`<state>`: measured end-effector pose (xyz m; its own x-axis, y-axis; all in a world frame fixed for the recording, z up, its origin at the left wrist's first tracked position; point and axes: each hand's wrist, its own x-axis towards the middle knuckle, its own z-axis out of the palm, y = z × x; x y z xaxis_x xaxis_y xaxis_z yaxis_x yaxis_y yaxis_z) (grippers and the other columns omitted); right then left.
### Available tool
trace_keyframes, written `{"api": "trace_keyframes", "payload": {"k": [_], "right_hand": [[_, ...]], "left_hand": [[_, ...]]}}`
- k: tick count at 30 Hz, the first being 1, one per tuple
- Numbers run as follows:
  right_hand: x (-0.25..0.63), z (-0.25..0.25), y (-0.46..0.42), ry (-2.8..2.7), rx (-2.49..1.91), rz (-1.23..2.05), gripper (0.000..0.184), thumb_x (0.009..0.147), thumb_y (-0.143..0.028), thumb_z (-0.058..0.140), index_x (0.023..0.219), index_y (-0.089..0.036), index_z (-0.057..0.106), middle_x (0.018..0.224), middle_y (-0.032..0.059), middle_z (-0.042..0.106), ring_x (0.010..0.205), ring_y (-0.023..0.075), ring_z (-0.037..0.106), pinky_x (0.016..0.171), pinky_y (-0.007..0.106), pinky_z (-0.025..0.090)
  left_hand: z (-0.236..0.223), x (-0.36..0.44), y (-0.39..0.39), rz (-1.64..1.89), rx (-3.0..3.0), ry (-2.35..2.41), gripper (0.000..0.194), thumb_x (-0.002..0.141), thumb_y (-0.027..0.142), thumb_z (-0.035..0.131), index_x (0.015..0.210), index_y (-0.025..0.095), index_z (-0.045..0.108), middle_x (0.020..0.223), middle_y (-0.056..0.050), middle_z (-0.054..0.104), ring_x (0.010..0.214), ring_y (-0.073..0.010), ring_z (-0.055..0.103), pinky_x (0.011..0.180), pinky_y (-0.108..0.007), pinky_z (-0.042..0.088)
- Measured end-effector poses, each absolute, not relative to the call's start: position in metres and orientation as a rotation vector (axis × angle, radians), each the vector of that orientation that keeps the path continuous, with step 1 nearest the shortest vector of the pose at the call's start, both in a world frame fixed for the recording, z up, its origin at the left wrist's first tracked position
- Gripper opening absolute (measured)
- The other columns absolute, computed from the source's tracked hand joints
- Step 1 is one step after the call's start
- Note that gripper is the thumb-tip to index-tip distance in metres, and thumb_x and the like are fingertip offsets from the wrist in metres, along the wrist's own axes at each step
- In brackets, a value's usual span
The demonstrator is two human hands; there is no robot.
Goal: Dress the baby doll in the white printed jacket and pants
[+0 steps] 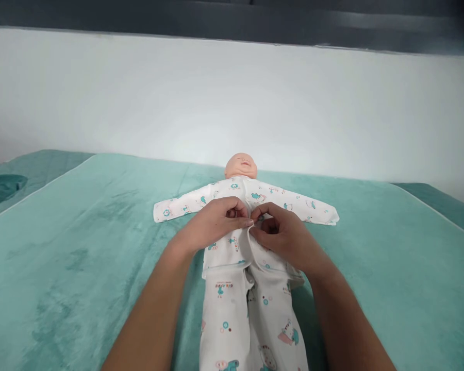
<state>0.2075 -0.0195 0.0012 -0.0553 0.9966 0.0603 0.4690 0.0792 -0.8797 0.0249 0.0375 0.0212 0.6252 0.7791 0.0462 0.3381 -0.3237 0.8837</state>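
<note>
A baby doll [241, 166] lies on its back on a teal blanket [81, 247], head toward the wall, arms spread. It wears a white top [290, 202] and white trousers [232, 319], both printed with small teal and pink animals. My left hand [216, 221] pinches the left front edge of the top at the doll's chest, fingers curled. Just to its right, my right hand [282, 234] pinches the right front edge of the top. The two hands meet at the middle of the chest, and their fingertips hide the fastening.
A white wall [232, 103] rises behind the bed with a dark band along its top. A folded teal cloth [2, 186] lies at the far left edge. The blanket spreads wide on both sides of the doll.
</note>
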Motion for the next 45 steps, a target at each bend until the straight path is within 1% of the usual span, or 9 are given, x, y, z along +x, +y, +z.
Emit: {"api": "trace_keyframes", "payload": {"k": [10,17,21,25,32,36,40,43,45], "right_hand": [[0.202,0.004,-0.02,-1.728,-1.44,0.754,0.008,0.08,-0.029,0.06,0.082,-0.022,0.062,0.067,-0.0014,0.056,0.059,0.0118,0.046,0.054,0.026,0.036],[0.209,0.0,-0.02,-1.499,-1.42,0.996,0.022,0.084,-0.043,0.061,0.081,-0.021,0.056,0.054,-0.0046,0.052,0.047,0.0101,0.046,0.046,0.024,0.036],[0.213,-0.005,-0.017,-1.339,-1.316,0.971,0.031,0.083,-0.049,0.062,0.075,-0.021,0.053,0.054,-0.0042,0.053,0.043,0.0095,0.045,0.042,0.024,0.034],[0.216,-0.004,-0.018,-1.387,-1.346,0.916,0.035,0.085,-0.05,0.059,0.067,-0.02,0.055,0.057,-0.0015,0.055,0.048,0.0104,0.046,0.047,0.025,0.036],[0.196,-0.007,-0.03,-1.798,-1.446,0.414,0.04,0.09,-0.039,0.05,0.056,-0.019,0.048,0.053,-0.0027,0.043,0.053,0.0107,0.036,0.054,0.027,0.025],[0.192,-0.03,-0.063,-1.588,-1.434,0.533,0.037,0.091,-0.042,0.049,0.062,-0.019,0.051,0.058,-0.0019,0.046,0.058,0.0123,0.04,0.058,0.027,0.03],[0.204,-0.056,-0.108,-1.244,-1.448,0.776,0.031,0.089,-0.048,0.052,0.075,-0.02,0.058,0.068,-0.001,0.052,0.063,0.0147,0.046,0.059,0.027,0.036],[0.213,-0.071,-0.123,-1.153,-1.496,0.638,0.022,0.085,-0.04,0.056,0.098,-0.022,0.058,0.094,0.0033,0.06,0.079,0.0183,0.055,0.073,0.031,0.044],[0.216,-0.078,-0.122,-1.254,-1.508,0.447,0.027,0.082,-0.031,0.056,0.108,-0.022,0.056,0.111,0.0075,0.058,0.098,0.022,0.055,0.086,0.036,0.044]], "left_hand": [[0.022,0.022,0.039,0.584,1.903,0.861,0.018,0.083,0.038,0.058,0.081,0.021,0.058,0.074,0.002,0.049,0.066,-0.0118,0.044,0.056,-0.025,0.036],[0.019,0.019,0.043,0.586,1.959,0.785,0.024,0.082,0.022,0.054,0.103,0.023,0.067,0.085,0.0,0.061,0.078,-0.0146,0.053,0.07,-0.027,0.044],[0.019,0.018,0.043,0.612,2.053,0.785,0.024,0.084,0.021,0.047,0.091,0.022,0.07,0.093,-0.002,0.064,0.087,-0.0175,0.057,0.077,-0.03,0.045],[0.019,0.016,0.044,0.616,2.079,0.817,0.024,0.082,0.019,0.047,0.084,0.022,0.07,0.094,-0.002,0.065,0.086,-0.0177,0.059,0.075,-0.03,0.045],[0.002,0.021,0.044,0.844,1.955,0.96,0.017,0.081,0.02,0.051,0.088,0.02,0.066,0.085,0.0,0.06,0.074,-0.0138,0.054,0.066,-0.026,0.041],[-0.024,0.014,0.01,1.099,1.89,1.066,0.014,0.085,0.021,0.05,0.088,0.019,0.064,0.087,-0.001,0.058,0.076,-0.0139,0.052,0.07,-0.026,0.041],[-0.048,-0.009,-0.042,1.113,1.926,1.078,0.017,0.088,0.021,0.046,0.085,0.021,0.063,0.096,-0.004,0.058,0.088,-0.0168,0.055,0.075,-0.028,0.043],[-0.061,-0.023,-0.068,1.125,1.937,1.154,0.019,0.082,0.01,0.045,0.09,0.021,0.059,0.1,-0.004,0.057,0.092,-0.0167,0.055,0.078,-0.028,0.043],[-0.069,-0.026,-0.074,1.123,1.962,1.205,0.026,0.079,0.007,0.046,0.098,0.022,0.056,0.105,-0.004,0.056,0.096,-0.0166,0.054,0.08,-0.028,0.043]]}}
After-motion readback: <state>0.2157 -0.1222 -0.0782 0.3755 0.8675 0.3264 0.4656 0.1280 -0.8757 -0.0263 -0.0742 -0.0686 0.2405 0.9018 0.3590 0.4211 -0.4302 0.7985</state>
